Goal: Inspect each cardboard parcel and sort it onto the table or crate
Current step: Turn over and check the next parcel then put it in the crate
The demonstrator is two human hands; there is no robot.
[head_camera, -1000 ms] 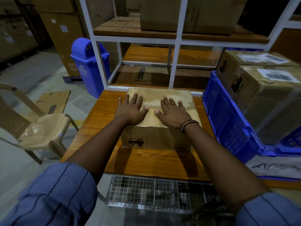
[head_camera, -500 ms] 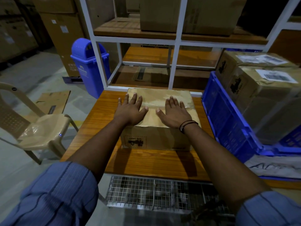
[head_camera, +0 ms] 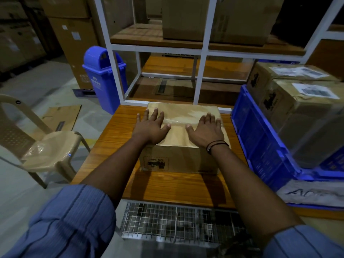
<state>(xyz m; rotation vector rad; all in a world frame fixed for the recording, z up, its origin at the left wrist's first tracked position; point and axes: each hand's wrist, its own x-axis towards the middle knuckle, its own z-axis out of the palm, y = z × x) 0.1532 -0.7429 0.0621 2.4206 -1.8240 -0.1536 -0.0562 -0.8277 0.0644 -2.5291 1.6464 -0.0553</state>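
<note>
The cardboard parcel (head_camera: 178, 116) sat on the wooden table (head_camera: 167, 187), its long axis running left to right across the person's front. A glossy tape seam ran along its top, and a printed mark showed upside down on its near face. Both hands lay on that top, so the parcel was directly beneath the palms and neither hand was nearer. The left hand (head_camera: 150, 127) rested at the parcel's left end, its little finger seeming to reach past the edge. The right hand (head_camera: 206, 132), a dark band at its wrist, rested at the parcel's right end. All the fingers (head_camera: 209, 118) were straight and spread, pointing away from the person. They lay flat on the cardboard, curled round nothing. Any lift would likely need the hands to slide down over the two short ends.

Just right of the parcel stood a blue crate (head_camera: 260, 142) holding labelled boxes (head_camera: 307, 116). A white shelf rack (head_camera: 206, 47) stood beyond the parcel. Farther to the parcel's left were a blue bin (head_camera: 104, 75) and a beige plastic chair (head_camera: 48, 146).
</note>
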